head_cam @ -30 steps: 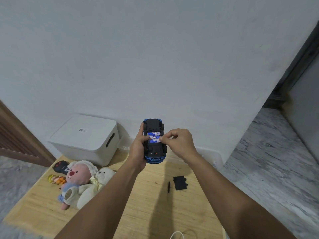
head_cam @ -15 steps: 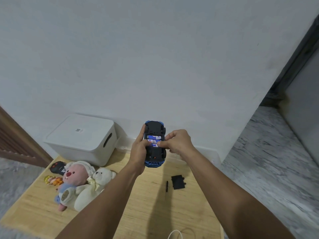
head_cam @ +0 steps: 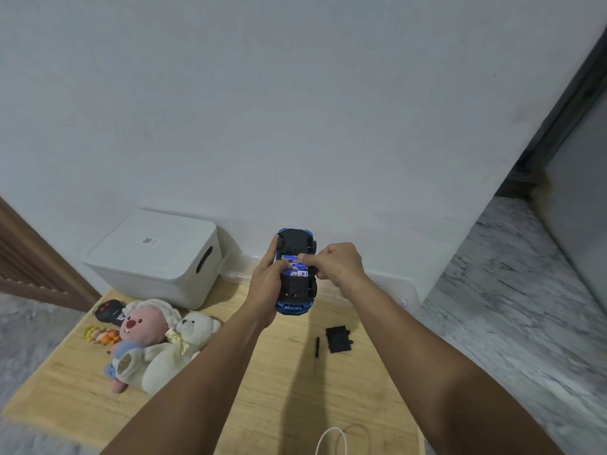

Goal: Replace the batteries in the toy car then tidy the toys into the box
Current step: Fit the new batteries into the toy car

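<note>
At frame centre, the left hand [head_cam: 266, 284] grips a glossy blue toy car [head_cam: 296, 274] flipped over, matte black underside up. The right hand's [head_cam: 338, 262] fingertips pinch cylindrical blue batteries [head_cam: 297, 267] in its bay, partly hiding them. The label print is unreadable.

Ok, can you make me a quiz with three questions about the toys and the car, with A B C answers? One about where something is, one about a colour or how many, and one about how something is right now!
1. Where is the black battery cover?
A. On the wooden table
B. On the car
C. Inside the box

2. How many plush toys lie on the table?
A. One
B. Two
C. Four

3. How is the white box right now?
A. Lid off
B. Tipped over
C. Lid on

Answers:
1. A, the cover lies flat on the table beside a thin black tool.
2. B, a pink plush and a white bear lie side by side.
3. C, the lid sits flat on top, while the left hand holds the toy car upside down and the right hand has its fingers at the batteries.
</note>
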{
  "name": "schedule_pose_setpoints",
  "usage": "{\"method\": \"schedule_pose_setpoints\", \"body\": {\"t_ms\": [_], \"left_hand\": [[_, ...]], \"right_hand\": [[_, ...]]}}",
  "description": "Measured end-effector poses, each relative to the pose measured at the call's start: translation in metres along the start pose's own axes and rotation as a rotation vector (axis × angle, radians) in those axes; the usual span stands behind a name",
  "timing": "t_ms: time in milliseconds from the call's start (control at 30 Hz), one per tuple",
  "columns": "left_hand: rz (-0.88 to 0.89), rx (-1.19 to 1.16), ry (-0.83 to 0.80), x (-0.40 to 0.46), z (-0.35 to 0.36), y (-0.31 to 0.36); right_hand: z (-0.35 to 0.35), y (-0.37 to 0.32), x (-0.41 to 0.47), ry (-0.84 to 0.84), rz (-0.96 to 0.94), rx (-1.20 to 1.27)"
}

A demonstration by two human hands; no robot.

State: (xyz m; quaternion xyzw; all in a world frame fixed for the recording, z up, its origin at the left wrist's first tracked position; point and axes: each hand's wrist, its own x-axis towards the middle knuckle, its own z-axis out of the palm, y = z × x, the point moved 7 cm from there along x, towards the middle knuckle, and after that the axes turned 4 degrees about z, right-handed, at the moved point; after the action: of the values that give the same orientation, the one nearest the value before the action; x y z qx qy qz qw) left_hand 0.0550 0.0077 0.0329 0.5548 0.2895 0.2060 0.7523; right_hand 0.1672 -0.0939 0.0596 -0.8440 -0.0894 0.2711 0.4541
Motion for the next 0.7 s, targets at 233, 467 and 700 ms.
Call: {"method": "schedule_pose_setpoints", "body": {"t_ms": [233,467,700], "left_hand": [[-0.122,-0.156,0.073,-0.004,-0.020,-0.033],[-0.309,-0.123,0.189,-0.015,-0.040,-0.073],[-0.348,-0.130,0.194,-0.018,-0.044,-0.088]], "right_hand": [[0.003,0.062,0.010,-0.084,0.023,-0.141],[0.013,0.142,0.007,-0.170,-0.031,-0.746],[0.026,0.179,0.012,-0.204,-0.049,-0.889]]}}
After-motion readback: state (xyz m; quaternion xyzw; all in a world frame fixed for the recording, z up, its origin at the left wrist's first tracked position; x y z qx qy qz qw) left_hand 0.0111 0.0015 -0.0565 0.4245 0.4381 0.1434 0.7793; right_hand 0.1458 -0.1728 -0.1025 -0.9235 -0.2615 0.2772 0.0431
